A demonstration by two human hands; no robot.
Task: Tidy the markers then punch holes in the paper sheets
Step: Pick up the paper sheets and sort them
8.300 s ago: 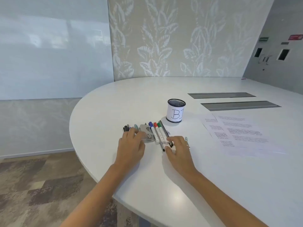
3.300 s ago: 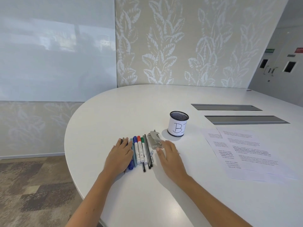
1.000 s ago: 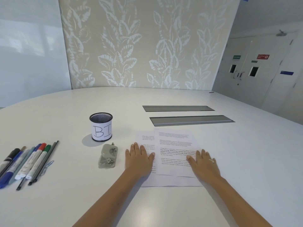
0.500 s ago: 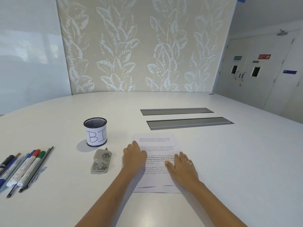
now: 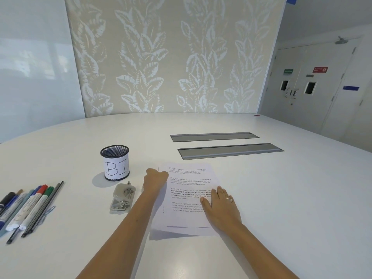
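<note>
A stack of printed paper sheets (image 5: pixel 189 178) lies on the white table (image 5: pixel 281 198) in front of me. My left hand (image 5: pixel 155 181) curls around the stack's left edge, lifting that side a little off the table. My right hand (image 5: pixel 220 206) rests flat on the sheets' right side, fingers spread. A grey hole punch (image 5: pixel 121 198) sits just left of my left forearm. At the far left lie several markers and pens (image 5: pixel 26 208) side by side in a row.
A black mesh pen cup (image 5: pixel 115 163) with a white label reading "BI" stands behind the punch. Two grey cable hatches (image 5: pixel 229 151) are set into the table beyond the paper. A paper clip (image 5: pixel 50 209) lies by the pens.
The two offset sheets have been squared into one stack. My left hand went from flat on the paper to curled around its left edge; my right hand stays flat on the right side.
</note>
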